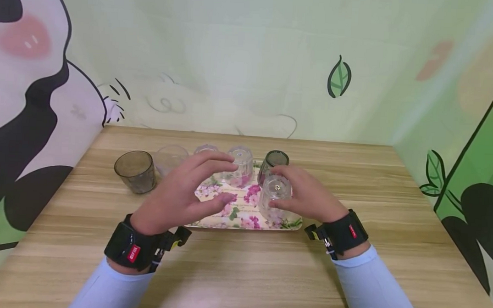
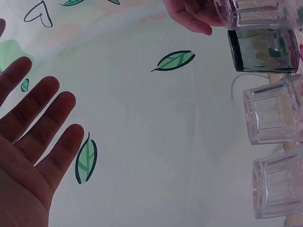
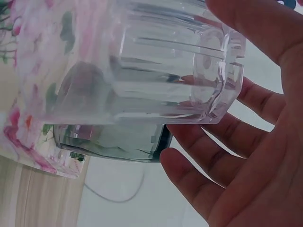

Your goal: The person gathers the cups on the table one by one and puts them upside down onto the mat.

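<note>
Pale green wall covering [image 1: 254, 81] with cartoon print, above one wood-grain table [image 1: 233, 273].

Item held: one clear fluted tumbler [image 1: 276, 188], colourless, ribbed along the sides, notched round the base end, turned base up. Location: at front right of the floral tray [image 1: 239, 221]; cannot tell whether touching it or just above. Grasped near the upper end by the right hand [image 1: 311, 193], thumb to the near side, fingers curved round the far side.

Left hand [image 1: 178, 194]: fingers released, spread and slightly bent, thumb well apart from them; poised over the left part of the tray.

Just behind the held piece: one dark green-grey tumbler [image 1: 276, 159], thick dark end uppermost. Next leftward, in a row: one clear ribbed tumbler [image 1: 240, 165], base up; one clear tumbler [image 1: 206, 148], largely hidden by the left hand.

Farther left: one clear wide glass [image 1: 169, 157], partly hidden, and, beside it, one smoky brown tumbler [image 1: 136, 174], mouth up, on bare wood.

Count of drinking vessels: six; four clear, two tinted. Trays: one, cream with pink blossoms. Black wrist straps [image 1: 120, 245]: two, red-labelled. Light blue sleeves [image 1: 104, 288]: two. On the back wall: one outlined leaf [image 1: 338, 77]. To the left: one large panda figure [image 1: 12, 130].
</note>
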`<state>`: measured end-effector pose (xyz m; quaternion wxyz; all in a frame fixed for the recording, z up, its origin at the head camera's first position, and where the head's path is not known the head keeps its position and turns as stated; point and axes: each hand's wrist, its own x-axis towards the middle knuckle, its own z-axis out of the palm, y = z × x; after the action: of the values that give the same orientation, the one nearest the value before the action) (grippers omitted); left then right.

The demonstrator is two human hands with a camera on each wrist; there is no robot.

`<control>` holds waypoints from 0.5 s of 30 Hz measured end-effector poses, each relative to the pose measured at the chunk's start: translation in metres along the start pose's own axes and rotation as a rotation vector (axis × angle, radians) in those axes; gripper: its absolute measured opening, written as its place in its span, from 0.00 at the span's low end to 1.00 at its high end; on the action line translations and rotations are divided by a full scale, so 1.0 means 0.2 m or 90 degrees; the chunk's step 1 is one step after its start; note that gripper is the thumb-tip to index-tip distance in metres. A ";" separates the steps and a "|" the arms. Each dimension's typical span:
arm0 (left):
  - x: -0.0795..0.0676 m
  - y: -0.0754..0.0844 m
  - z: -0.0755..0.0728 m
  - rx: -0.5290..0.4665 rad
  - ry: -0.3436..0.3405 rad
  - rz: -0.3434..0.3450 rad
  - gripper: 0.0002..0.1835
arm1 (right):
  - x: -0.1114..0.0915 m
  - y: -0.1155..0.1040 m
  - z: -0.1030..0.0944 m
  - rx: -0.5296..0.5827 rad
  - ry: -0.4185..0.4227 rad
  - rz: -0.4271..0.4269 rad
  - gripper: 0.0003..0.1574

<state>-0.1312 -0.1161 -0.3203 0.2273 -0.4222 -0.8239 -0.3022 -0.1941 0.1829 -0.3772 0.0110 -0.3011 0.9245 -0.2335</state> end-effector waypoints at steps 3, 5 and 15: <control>0.00 0.00 0.00 0.001 -0.001 0.000 0.27 | 0.00 0.01 0.00 0.003 -0.002 0.002 0.48; 0.00 -0.01 0.00 0.000 0.002 0.004 0.27 | 0.01 0.01 0.00 0.007 -0.005 0.002 0.48; 0.00 -0.01 0.01 -0.007 0.000 0.000 0.28 | 0.00 0.03 0.02 0.002 -0.017 0.012 0.46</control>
<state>-0.1335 -0.1169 -0.3227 0.2247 -0.4236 -0.8222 -0.3066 -0.1963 0.1851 -0.3824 0.0258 -0.2955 0.9267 -0.2309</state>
